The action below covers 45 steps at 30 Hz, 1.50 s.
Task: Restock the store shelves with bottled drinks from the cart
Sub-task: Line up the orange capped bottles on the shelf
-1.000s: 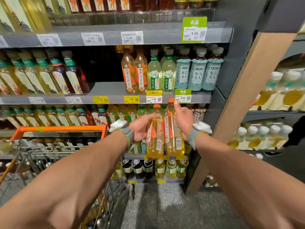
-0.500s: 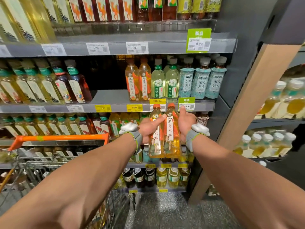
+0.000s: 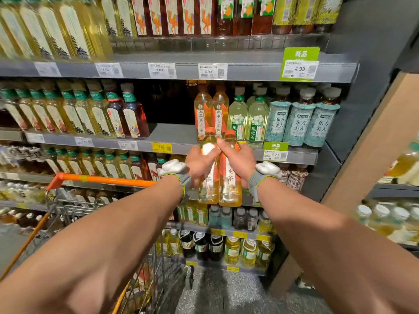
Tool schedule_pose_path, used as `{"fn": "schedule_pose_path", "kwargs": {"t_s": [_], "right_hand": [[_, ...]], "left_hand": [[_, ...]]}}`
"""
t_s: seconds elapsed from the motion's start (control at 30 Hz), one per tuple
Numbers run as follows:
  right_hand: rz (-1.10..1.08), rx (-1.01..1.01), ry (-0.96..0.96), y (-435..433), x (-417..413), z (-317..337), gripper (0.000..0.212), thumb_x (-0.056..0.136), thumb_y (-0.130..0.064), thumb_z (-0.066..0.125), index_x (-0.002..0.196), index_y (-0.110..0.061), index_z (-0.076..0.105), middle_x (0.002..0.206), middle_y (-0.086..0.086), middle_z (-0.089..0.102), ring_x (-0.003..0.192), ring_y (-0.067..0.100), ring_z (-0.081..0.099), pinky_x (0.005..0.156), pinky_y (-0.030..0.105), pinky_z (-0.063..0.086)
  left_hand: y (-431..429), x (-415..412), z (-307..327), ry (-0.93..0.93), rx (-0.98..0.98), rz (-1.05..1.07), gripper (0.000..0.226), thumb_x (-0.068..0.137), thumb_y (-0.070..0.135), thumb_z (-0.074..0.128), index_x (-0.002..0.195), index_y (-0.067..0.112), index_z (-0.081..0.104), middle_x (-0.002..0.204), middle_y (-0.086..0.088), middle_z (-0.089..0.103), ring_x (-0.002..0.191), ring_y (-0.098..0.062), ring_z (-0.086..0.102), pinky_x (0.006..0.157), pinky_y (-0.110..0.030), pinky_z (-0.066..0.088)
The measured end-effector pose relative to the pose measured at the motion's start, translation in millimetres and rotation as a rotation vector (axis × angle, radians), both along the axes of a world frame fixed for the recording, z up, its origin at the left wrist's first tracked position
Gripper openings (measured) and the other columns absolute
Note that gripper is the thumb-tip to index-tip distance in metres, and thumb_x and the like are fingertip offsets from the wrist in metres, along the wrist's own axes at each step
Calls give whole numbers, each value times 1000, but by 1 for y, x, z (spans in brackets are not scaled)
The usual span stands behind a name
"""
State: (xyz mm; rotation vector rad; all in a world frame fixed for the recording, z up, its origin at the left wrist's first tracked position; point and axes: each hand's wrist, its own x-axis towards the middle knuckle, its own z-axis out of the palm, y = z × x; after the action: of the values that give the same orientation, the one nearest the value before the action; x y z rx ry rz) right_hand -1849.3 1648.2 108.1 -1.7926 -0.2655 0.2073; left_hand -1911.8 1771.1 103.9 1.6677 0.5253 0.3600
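Two amber tea bottles with orange caps and orange-white labels stand side by side in front of me. My left hand (image 3: 199, 163) grips the left bottle (image 3: 208, 189) and my right hand (image 3: 238, 162) grips the right bottle (image 3: 230, 186). Their caps reach the front edge of the second shelf (image 3: 172, 134). Two matching orange-label bottles (image 3: 210, 112) stand on that shelf just behind them. A dark gap lies to the left of those. The cart (image 3: 99, 181) with an orange handle is at the lower left.
Green-label bottles (image 3: 248, 118) and teal-wrapped bottles (image 3: 299, 121) fill the shelf's right end. Yellow and dark tea bottles (image 3: 90, 112) fill its left. Price tags line the shelf edges. A tan pillar (image 3: 371, 137) rises at right. Lower shelves hold more bottles.
Both hands have lifted the two bottles from the lower shelf level up to the front edge of the second shelf. The view has moved closer to the shelves.
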Motion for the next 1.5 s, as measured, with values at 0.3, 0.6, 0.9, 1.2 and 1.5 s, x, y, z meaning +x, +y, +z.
{"fn": "schedule_pose_path", "kwargs": {"t_s": [0.3, 0.6, 0.9, 1.2, 1.5], "right_hand": [[-170, 9, -353, 62, 14, 22, 80, 69, -74, 74, 126, -20, 61, 115, -3, 71, 104, 19, 65, 85, 33, 51], [-277, 28, -483, 96, 34, 40, 84, 84, -59, 72, 149, -15, 44, 142, 7, 53, 130, 24, 51, 101, 26, 38], [-356, 32, -565, 102, 45, 43, 66, 80, -58, 75, 133, -21, 62, 122, -2, 64, 109, 10, 59, 93, 26, 47], [-415, 21, -600, 101, 46, 41, 76, 74, -64, 71, 139, -26, 59, 117, -7, 67, 118, 18, 51, 95, 28, 43], [-429, -14, -611, 94, 50, 39, 65, 80, -52, 77, 135, -19, 62, 119, 3, 66, 117, 26, 55, 99, 39, 45]], "left_hand": [[77, 31, 31, -251, 376, 196, 56, 80, 38, 86, 118, 15, 52, 117, -9, 58, 106, -22, 59, 92, -38, 49], [134, 61, 55, -307, 362, 258, 61, 75, 38, 87, 128, 23, 60, 118, 1, 68, 104, -17, 65, 97, -39, 52], [142, 94, 56, -292, 424, 235, 60, 74, 46, 86, 124, 24, 62, 111, 6, 70, 97, -15, 65, 88, -32, 53], [150, 109, 42, -177, 462, 237, 80, 74, 56, 84, 140, 20, 58, 129, -6, 60, 111, -22, 60, 96, -33, 50], [152, 111, 51, -52, 475, 158, 83, 80, 63, 75, 143, 13, 53, 131, -12, 61, 115, -30, 62, 101, -45, 52]]}}
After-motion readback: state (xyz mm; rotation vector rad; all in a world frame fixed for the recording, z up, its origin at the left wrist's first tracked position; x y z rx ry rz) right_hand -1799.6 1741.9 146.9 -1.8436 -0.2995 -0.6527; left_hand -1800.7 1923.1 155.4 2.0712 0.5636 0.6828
